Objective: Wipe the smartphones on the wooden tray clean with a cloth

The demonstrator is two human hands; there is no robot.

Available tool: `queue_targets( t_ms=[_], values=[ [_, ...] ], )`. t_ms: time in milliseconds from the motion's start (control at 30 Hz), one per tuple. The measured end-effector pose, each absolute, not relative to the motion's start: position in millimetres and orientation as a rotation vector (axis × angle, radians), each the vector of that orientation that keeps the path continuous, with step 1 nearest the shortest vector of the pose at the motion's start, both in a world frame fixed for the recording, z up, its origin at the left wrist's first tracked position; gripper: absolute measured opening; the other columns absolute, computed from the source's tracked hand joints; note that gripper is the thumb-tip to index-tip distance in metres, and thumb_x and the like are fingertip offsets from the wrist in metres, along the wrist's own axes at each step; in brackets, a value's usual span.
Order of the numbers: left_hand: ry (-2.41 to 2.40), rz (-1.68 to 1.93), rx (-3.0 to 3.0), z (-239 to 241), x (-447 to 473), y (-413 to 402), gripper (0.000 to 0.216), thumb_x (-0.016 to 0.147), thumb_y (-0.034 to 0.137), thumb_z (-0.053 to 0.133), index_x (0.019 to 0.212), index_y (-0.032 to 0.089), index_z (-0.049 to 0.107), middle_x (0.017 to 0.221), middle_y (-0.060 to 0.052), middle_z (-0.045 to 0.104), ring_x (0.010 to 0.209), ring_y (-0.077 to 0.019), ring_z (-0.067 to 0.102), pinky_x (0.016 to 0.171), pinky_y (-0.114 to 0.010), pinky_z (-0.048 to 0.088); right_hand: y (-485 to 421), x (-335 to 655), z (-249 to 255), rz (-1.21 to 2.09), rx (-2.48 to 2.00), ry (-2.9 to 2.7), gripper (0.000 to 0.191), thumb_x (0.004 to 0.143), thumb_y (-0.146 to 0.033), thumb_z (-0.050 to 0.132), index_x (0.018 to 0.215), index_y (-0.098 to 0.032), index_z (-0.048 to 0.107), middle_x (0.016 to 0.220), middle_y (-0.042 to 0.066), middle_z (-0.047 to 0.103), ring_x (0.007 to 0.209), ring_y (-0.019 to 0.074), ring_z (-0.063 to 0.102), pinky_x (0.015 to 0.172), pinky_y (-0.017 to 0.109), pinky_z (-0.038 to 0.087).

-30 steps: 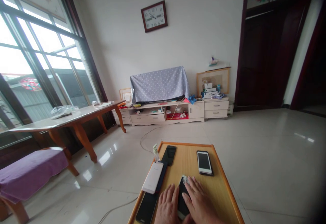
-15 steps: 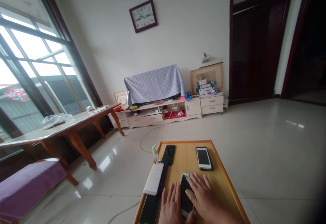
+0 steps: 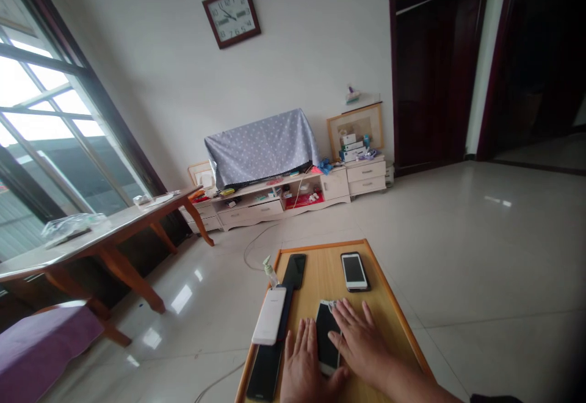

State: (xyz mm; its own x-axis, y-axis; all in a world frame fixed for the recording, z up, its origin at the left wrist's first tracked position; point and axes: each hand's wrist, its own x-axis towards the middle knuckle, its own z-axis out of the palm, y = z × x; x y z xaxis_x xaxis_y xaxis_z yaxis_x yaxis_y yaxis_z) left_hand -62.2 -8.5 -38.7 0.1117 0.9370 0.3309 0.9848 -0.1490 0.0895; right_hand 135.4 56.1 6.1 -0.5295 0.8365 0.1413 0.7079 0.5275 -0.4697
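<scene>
A smartphone (image 3: 326, 337) with a dark screen and pale edges lies face up on a small wooden table. My left hand (image 3: 302, 357) rests flat along its left side, fingers stretched forward and the thumb by its lower end. On the other side, my right hand (image 3: 361, 339) has its fingers extended and spread, with the thumb over the screen's right edge. A small crumpled whitish piece (image 3: 330, 305) shows at the phone's top end, beside my right fingertips. Whether those fingers press on it is hard to see.
Along the table's left side lie a white phone (image 3: 269, 316), black phones (image 3: 264, 372) (image 3: 297, 270) and a pump bottle (image 3: 270, 272). A white-framed phone (image 3: 354, 271) sits at the far right. Beyond stand a low cabinet (image 3: 336, 186) and a long table (image 3: 114, 229).
The camera view has turned slightly right, so the room appears shifted left. My hands stay on either side of the phone, almost unchanged. More of my right forearm shows.
</scene>
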Motion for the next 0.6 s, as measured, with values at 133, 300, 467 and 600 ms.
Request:
queue_targets(
  t_ms=[133, 300, 467, 600],
  values=[
    [-2.010, -0.408, -2.239, -38, -64, -7, 0.095, 0.081, 0.063, 0.059, 0.159, 0.018, 0.028, 0.160, -0.008, 0.037, 0.147, -0.0327, 0.038, 0.121, -0.051, 0.032, 41, 135, 17, 0.599, -1.224, -2.468, 0.074, 0.100, -0.069, 0.027, 0.156, -0.022, 0.036, 0.161, 0.013, 0.032, 0.152, 0.0338, 0.024, 0.123, 0.066, 0.007],
    [-2.062, -0.265, -2.293, -45, -75, -3, 0.083, 0.083, 0.037, 0.054, 0.160, 0.021, 0.024, 0.163, -0.005, 0.030, 0.149, -0.0284, 0.035, 0.123, -0.047, 0.029, 15, 132, 20, 0.783, -1.030, -2.597, 0.066, 0.100, -0.065, 0.032, 0.155, -0.028, 0.039, 0.160, 0.010, 0.035, 0.151, 0.0357, 0.026, 0.122, 0.068, 0.010],
    [-2.086, -0.378, -2.257, -33, -62, -7, 0.089, 0.083, 0.049, 0.057, 0.160, 0.019, 0.023, 0.163, -0.007, 0.031, 0.150, -0.0305, 0.032, 0.125, -0.051, 0.025, 34, 141, 31, 0.665, -1.216, -2.501, 0.069, 0.101, -0.066, 0.029, 0.157, -0.027, 0.034, 0.162, 0.010, 0.032, 0.153, 0.0354, 0.017, 0.121, 0.069, 0.002],
    [-2.118, -0.365, -2.282, -26, -57, -9, 0.091, 0.084, 0.060, 0.055, 0.159, 0.016, 0.026, 0.162, -0.009, 0.031, 0.150, -0.0324, 0.032, 0.124, -0.054, 0.026, 37, 141, 38, 0.641, -1.368, -2.473, 0.075, 0.100, -0.067, 0.029, 0.157, -0.019, 0.033, 0.163, 0.014, 0.027, 0.154, 0.0356, 0.013, 0.121, 0.066, -0.003]
  ],
)
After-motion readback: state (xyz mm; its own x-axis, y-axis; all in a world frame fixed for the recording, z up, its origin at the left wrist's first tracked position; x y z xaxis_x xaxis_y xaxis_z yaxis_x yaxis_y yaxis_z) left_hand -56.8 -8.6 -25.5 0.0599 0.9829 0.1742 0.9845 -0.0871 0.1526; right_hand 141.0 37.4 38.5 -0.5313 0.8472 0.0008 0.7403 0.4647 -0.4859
